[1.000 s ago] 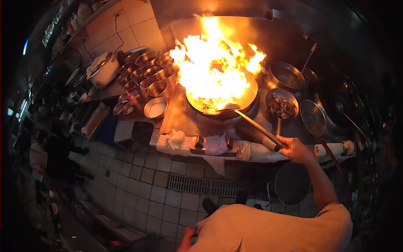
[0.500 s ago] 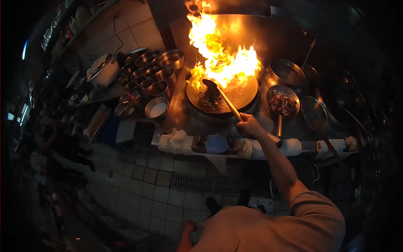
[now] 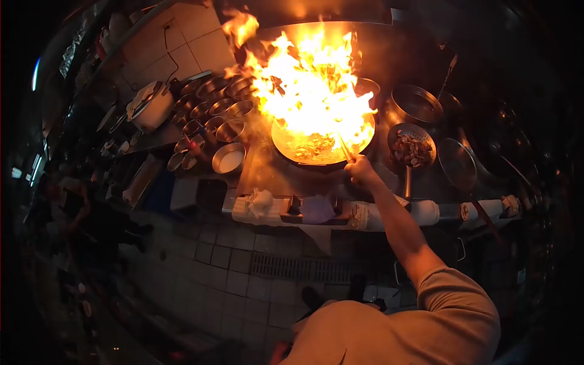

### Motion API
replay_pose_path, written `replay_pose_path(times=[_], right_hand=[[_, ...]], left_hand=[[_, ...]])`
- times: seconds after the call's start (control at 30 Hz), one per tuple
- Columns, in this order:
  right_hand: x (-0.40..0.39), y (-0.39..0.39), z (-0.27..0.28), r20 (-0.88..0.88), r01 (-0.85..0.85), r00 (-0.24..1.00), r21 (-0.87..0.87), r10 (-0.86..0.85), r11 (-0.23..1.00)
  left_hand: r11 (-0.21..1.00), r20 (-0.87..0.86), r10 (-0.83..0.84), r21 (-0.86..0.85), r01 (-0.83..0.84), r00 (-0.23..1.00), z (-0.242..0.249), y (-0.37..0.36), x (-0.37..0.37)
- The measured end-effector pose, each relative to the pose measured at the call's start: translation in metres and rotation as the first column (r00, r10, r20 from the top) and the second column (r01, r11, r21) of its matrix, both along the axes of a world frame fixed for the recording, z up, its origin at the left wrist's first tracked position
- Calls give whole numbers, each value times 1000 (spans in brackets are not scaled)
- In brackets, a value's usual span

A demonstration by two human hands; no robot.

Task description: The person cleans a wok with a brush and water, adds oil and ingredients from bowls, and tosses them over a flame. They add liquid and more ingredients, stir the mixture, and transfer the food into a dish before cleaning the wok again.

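My right hand [image 3: 362, 171] is closed around the handle of a wok ladle [image 3: 346, 149]; its bowl is hidden by the flames. The ladle reaches into a wide wok [image 3: 286, 149], where small pieces of food [image 3: 311, 146] show at the near side. Large bright flames [image 3: 313, 91] rise out of the wok and cover most of its far half. My left hand [image 3: 280, 351] is low beside my body, dim and partly hidden, so its fingers cannot be made out.
Several metal pots [image 3: 230, 130] stand left of the wok, one bowl [image 3: 229, 158] holding something white. To the right are a perforated strainer with food [image 3: 412, 146], a mesh strainer [image 3: 457, 164] and a metal pan [image 3: 417, 103]. Folded cloths [image 3: 261, 204] line the front edge. Another person [image 3: 73, 204] is at the left.
The flames have grown larger and spread left and nearer, covering the ladle's bowl. My right hand has moved slightly toward the wok. My left hand has dropped lower, mostly out of sight.
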State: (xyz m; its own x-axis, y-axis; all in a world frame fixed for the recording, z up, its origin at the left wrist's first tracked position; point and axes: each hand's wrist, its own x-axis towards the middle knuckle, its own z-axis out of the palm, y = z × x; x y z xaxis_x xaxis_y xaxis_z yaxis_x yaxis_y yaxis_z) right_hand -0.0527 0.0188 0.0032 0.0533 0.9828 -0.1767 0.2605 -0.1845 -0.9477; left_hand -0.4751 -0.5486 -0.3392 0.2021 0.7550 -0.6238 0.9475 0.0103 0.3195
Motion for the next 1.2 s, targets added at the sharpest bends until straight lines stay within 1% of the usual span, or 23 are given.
replay_pose_path(times=[0.07,0.13,0.2,0.23,0.27,0.3,0.37,0.4,0.47,0.5,0.57,0.63,0.7,0.77,0.8,0.87,0.9,0.93,1.0,1.07,1.1,1.13,1.2], right_hand=[[-6,-21,6,-71,-60,996,-34,57,998],[-10,-62,33,-332,-229,923,-70,194,971],[-4,-98,53,-436,-226,888,-134,147,965],[0,-110,60,-532,-246,840,-197,107,949],[11,-114,64,-491,-236,866,-230,97,944],[26,-107,58,-490,-233,866,-231,94,945],[46,-85,40,-340,-181,933,-160,118,971],[44,-79,39,-338,-185,933,-162,121,969],[41,-72,36,89,80,993,7,-80,997],[34,-68,29,90,78,993,6,-78,997],[16,-69,10,121,126,983,78,-134,989],[19,-105,42,97,114,989,-1,-114,993],[37,-140,67,-100,-89,992,-95,79,992],[50,-166,68,-144,-139,982,-116,122,983],[54,-173,68,-190,-181,970,-130,155,975],[53,-152,45,-328,-212,930,-110,166,971],[37,-152,82,-158,-268,956,-125,247,955],[23,-147,95,69,-195,976,-130,205,972],[20,-141,98,60,-193,980,76,188,978],[23,-142,120,-10,-160,987,106,162,981],[26,-145,131,-24,-143,989,102,146,984],[31,-147,142,-22,-142,989,145,147,979],[48,-147,143,-32,-152,987,187,160,971]], left_hand=[[931,34,347,-132,-340,937,1,17,-8],[802,17,579,-193,-566,815,7,36,-13],[776,8,615,-185,-603,789,10,63,-15],[857,132,513,-135,-497,848,12,74,-19],[918,245,394,-72,-389,886,14,83,-23],[919,246,392,-74,-386,886,15,95,-23],[760,195,649,-176,-625,735,15,116,-21],[757,195,653,-179,-628,732,24,124,-18],[576,263,814,-263,-774,518,62,132,-5],[575,263,815,-264,-774,516,58,133,-5],[703,174,711,-140,-698,681,41,124,-12],[747,177,665,-159,-646,726,33,111,-20],[783,187,622,-169,-599,760,34,114,-24],[800,110,595,-173,-574,796,37,105,-27],[824,331,536,-3,-567,777,33,102,-25],[844,279,530,-85,-529,801,40,123,-23],[851,214,523,-171,-496,825,55,140,-16],[884,206,465,-170,-436,861,76,161,-4],[910,410,404,-93,-403,818,127,215,33],[957,477,284,-81,-279,832,195,273,89],[981,597,116,57,-186,794,199,297,107],[982,610,-10,155,-107,792,240,318,141],[976,652,-123,215,-27,748,301,351,204]])
